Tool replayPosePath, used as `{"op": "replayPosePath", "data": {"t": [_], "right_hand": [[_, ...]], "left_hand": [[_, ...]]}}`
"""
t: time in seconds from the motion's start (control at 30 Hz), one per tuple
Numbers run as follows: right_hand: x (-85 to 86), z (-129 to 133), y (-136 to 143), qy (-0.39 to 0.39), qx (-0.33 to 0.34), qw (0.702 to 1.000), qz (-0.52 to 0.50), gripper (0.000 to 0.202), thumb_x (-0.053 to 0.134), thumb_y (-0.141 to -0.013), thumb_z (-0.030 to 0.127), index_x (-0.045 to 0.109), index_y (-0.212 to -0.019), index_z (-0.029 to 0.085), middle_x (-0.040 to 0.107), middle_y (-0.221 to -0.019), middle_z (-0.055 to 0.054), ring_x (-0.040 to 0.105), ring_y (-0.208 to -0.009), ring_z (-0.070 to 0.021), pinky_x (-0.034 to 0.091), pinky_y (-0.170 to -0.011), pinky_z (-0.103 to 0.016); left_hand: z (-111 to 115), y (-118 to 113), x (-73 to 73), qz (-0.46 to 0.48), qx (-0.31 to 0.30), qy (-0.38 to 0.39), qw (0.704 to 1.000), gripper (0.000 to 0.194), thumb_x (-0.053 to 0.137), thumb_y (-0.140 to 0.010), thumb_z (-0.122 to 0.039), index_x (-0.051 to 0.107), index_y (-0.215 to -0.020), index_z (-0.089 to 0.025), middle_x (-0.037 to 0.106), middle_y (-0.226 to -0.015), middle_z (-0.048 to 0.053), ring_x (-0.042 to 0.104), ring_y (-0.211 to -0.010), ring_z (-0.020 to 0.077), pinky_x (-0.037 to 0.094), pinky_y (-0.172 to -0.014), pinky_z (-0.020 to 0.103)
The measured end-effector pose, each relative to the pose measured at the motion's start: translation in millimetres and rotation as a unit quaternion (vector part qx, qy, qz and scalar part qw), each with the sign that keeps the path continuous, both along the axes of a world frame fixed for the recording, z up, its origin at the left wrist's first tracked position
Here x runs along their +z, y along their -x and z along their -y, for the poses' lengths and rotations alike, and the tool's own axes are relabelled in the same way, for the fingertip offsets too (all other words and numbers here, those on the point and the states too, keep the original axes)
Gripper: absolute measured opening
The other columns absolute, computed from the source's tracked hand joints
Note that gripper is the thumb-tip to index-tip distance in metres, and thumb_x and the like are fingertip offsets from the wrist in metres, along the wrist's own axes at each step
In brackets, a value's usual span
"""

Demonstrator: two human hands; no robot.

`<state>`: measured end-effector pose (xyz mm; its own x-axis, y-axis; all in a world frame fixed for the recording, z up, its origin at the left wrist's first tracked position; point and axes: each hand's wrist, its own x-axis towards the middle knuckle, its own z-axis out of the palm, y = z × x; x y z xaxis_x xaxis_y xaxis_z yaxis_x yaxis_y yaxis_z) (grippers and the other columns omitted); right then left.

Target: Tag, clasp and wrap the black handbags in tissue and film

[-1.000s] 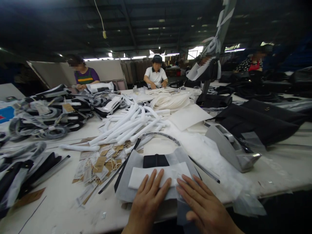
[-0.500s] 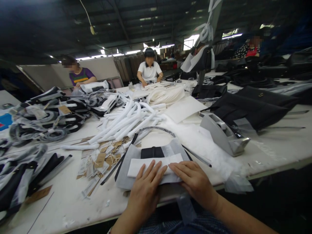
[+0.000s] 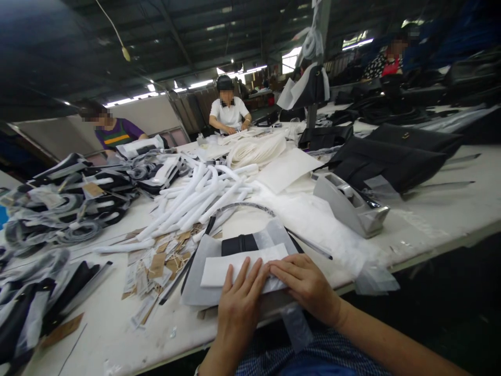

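A black handbag (image 3: 238,244) lies at the table's front edge, partly covered by a greyish translucent wrapping sheet (image 3: 194,286). Across it rests a folded strip of white padding (image 3: 216,272). My left hand (image 3: 239,305) lies on the padding with fingers stretched out and slightly apart. Next to it, my right hand (image 3: 309,287) presses on the padding's right end, its straight fingers touching the left hand's fingertips; its thumb is hidden. Beyond the bag arches its plastic-wrapped handle (image 3: 246,204).
Left of the bag lie paper tags (image 3: 157,265), with white foam tubes (image 3: 198,196) behind. A grey tape dispenser (image 3: 346,203) stands right. Wrapped bags (image 3: 74,201) pile up at left; black bags (image 3: 387,162) lie at right. Co-workers (image 3: 229,112) sit across the table.
The view has turned slightly, shifting the table things leftward. My right hand has slid a little left along the padding against my left hand, which stays flat.
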<state>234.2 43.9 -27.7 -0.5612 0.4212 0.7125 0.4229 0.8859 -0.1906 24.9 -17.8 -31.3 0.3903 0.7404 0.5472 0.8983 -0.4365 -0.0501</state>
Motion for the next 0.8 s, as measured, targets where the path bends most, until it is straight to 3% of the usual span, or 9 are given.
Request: {"op": "replayPosePath", "data": {"t": [0.13, 0.23, 0.4, 0.63, 0.8], "right_hand": [[-1.5, -1.0, -2.3, 0.013, 0.005, 1.0, -0.006, 0.032, 0.051, -0.099, 0.021, 0.063, -0.127, 0.013, 0.073, -0.117, -0.013, 0.064, -0.095, -0.0259, 0.054, -0.08, -0.043], [-0.2, -2.1, -3.2, 0.018, 0.005, 1.0, 0.006, 0.034, 0.053, -0.097, 0.02, 0.063, -0.128, 0.013, 0.073, -0.118, -0.014, 0.064, -0.095, -0.0268, 0.055, -0.08, -0.044], [2.0, -4.6, -4.9, 0.037, 0.007, 0.999, 0.023, 0.036, 0.055, -0.092, 0.014, 0.063, -0.127, 0.013, 0.072, -0.119, -0.013, 0.064, -0.096, -0.027, 0.056, -0.083, -0.045], [12.5, -10.6, -21.0, 0.039, 0.073, 0.994, 0.072, 0.05, 0.054, -0.086, 0.004, 0.055, -0.136, 0.009, 0.066, -0.129, -0.015, 0.06, -0.115, -0.0266, 0.054, -0.097, -0.043], [15.4, -16.4, -16.6, -0.02, 0.064, 0.994, 0.091, 0.037, 0.059, -0.088, 0.008, 0.061, -0.126, 0.01, 0.073, -0.108, -0.014, 0.065, -0.095, -0.0263, 0.059, -0.081, -0.042]], "left_hand": [[7.4, -5.0, 10.8, 0.026, 0.006, 0.05, 0.998, 0.05, 0.044, -0.1, -0.021, 0.042, -0.149, -0.026, 0.05, -0.151, 0.0, 0.04, -0.143, 0.0243, 0.022, -0.121, 0.05], [7.6, -11.7, 17.1, 0.045, 0.014, 0.043, 0.998, 0.049, 0.054, -0.097, -0.034, 0.048, -0.145, -0.028, 0.054, -0.147, 0.001, 0.045, -0.139, 0.0266, 0.026, -0.119, 0.053], [2.3, -16.9, 6.2, 0.095, 0.019, -0.029, 0.995, 0.034, 0.054, -0.098, -0.022, 0.063, -0.129, -0.031, 0.066, -0.133, -0.001, 0.056, -0.13, 0.0244, 0.026, -0.119, 0.052], [0.9, -17.0, -1.1, 0.129, 0.007, -0.054, 0.99, 0.026, 0.053, -0.099, -0.025, 0.069, -0.12, -0.03, 0.068, -0.13, -0.002, 0.058, -0.128, 0.0251, 0.025, -0.12, 0.05], [-2.2, -17.4, -1.3, 0.132, -0.01, -0.066, 0.989, 0.028, 0.052, -0.101, -0.022, 0.066, -0.124, -0.026, 0.07, -0.127, -0.002, 0.062, -0.123, 0.023, 0.02, -0.123, 0.047]]}}
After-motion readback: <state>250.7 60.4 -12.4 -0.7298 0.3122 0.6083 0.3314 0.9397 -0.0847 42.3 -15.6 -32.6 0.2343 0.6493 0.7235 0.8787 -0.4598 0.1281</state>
